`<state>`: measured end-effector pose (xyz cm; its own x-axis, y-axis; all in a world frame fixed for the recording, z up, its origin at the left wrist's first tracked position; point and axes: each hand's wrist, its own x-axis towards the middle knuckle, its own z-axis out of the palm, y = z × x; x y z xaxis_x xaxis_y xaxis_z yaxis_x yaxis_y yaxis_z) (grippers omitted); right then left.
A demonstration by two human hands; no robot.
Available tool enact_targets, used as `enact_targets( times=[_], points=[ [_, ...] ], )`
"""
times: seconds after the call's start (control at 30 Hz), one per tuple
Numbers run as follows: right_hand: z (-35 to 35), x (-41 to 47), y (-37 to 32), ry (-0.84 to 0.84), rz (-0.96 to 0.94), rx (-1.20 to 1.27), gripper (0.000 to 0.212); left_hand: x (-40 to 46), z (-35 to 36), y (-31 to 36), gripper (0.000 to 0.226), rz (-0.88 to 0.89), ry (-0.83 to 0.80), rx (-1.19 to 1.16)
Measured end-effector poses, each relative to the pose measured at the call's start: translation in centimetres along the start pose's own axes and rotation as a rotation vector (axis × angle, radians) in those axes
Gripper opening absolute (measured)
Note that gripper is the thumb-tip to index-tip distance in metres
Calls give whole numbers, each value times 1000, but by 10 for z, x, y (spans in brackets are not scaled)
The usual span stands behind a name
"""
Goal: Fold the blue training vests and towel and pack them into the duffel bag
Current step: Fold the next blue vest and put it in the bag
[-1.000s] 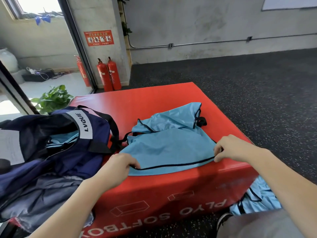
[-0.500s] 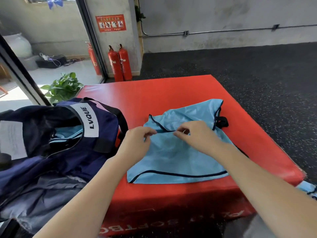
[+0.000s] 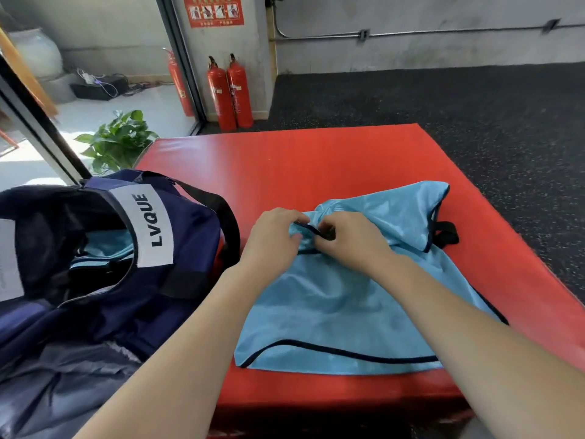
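From the head camera, both forearms reach forward from the bottom edge and converge over the middle of a red padded box (image 3: 316,160) that serves as the worktop; the left hand (image 3: 272,239) sits knuckles up, its fingers curled down and its thumb tucked in, pinching a bunched fold of the blue training vest (image 3: 342,312) at the dark-trimmed edge; the right hand (image 3: 351,239) lies just beside it, almost touching, fingers bent inward and gripping the same gathered trim from the other side; the wrists are fairly straight and the arms slope down towards the cloth.

The vest lies spread on the near right part of the red box, its lower hem with dark piping close to the near edge, its far part doubled over into a raised flap; a black strap loop (image 3: 446,232) pokes out at the vest's far right side.

The duffel bag (image 3: 152,280), navy with a white "LVQUE" label, stands open on the left, against the left side of the red box; light blue fabric (image 3: 107,245) shows inside its opening, though whether it is a vest or the towel cannot be told.

Beyond the box, two red fire extinguishers (image 3: 229,93) stand against a pillar on the dark speckled floor (image 3: 443,96); a green potted plant (image 3: 117,141) sits behind the bag.
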<state>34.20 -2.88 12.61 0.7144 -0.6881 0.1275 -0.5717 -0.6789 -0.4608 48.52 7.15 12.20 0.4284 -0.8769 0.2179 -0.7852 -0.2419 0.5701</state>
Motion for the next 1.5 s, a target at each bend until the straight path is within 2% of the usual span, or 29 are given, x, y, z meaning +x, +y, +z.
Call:
enact_targets(
  times=[0.13,0.3,0.4,0.6,0.8,0.9,1.0,1.17,1.27,1.33,1.4,1.5],
  points=[
    [-11,-5,2,30,-23,274,3,3,2,1,34,36,5,-13],
    [-27,-19,4,64,-91,379,20,-1,-4,10,24,115,120,-75],
    [-33,-31,4,85,-130,404,17,-8,-11,21,13,130,138,-132],
    [-56,-58,25,179,-169,306,10,-32,-26,32,16,85,151,-288],
    [-86,-90,64,324,-140,149,16,-55,-43,21,18,188,337,-155],
    [-98,-102,85,376,-103,123,19,-68,-53,15,17,191,366,-144],
    [-105,-116,98,399,-48,158,21,-82,-60,12,18,151,335,-144],
    [-106,-130,106,411,-18,142,37,-105,-64,13,22,112,307,-110],
    [-108,-140,108,428,-13,159,28,-116,-69,19,21,-38,356,-333],
    [-108,-147,109,414,4,162,20,-122,-73,18,20,-95,410,-386],
    [-107,-154,113,380,-4,109,22,-129,-75,10,27,-57,377,-322],
    [-103,-163,128,272,-47,-46,39,-137,-69,-8,46,117,224,-82]
  ],
)
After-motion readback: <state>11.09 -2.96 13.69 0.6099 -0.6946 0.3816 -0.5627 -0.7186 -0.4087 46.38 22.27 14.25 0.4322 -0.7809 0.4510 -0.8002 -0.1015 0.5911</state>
